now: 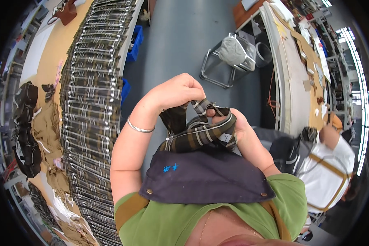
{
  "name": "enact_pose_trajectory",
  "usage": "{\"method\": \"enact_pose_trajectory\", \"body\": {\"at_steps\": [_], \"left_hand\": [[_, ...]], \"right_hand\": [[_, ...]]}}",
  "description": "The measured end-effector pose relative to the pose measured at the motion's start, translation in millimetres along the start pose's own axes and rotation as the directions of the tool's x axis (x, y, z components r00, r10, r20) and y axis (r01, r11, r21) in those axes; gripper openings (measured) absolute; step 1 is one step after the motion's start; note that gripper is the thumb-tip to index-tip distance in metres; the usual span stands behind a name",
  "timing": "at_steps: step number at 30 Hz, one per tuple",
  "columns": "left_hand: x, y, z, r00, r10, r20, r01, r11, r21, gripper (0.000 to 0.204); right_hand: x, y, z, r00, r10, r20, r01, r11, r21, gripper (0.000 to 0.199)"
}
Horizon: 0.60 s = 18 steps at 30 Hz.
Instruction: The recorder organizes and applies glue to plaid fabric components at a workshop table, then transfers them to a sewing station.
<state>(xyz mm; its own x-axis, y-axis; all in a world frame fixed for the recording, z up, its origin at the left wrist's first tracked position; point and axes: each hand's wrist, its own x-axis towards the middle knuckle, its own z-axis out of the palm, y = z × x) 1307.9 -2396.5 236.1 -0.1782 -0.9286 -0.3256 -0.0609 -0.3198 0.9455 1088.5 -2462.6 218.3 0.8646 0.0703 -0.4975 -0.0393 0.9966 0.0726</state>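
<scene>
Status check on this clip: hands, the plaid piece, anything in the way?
Left hand and right hand both gripping the plaid fabric piece, held up above the dark apron bib. Stacked plaid pieces on the left table. Nothing between the hands.

Stacked plaid pieces [90, 102] line the workbench [53, 49]; a metal stool [229, 57] stands nearby.

Fabric strip [199, 133] between both hands, stacked pieces [90, 102] on table [49, 53] left.

Two hands — left hand [177, 93], right hand [229, 123] — one plaid strap [199, 135].
</scene>
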Motion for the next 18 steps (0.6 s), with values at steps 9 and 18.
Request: {"method": "enact_pose_trajectory", "body": {"at_steps": [9,18], "left_hand": [[119.9,41.5,-126.5,0.998,-0.039,-0.058,0.034,0.996,-0.08,0.02],[235.0,82.6,-252.3,0.999,0.04,-0.014,-0.04,0.996,-0.076,0.02]], "right_hand": [[77.4,-166.3,55.0,0.984,0.12,0.133,-0.123,0.992,0.014,0.023],[154.8,-292.6,108.7,0.986,-0.037,0.162,0.039,0.999,-0.008,0.024]]}}
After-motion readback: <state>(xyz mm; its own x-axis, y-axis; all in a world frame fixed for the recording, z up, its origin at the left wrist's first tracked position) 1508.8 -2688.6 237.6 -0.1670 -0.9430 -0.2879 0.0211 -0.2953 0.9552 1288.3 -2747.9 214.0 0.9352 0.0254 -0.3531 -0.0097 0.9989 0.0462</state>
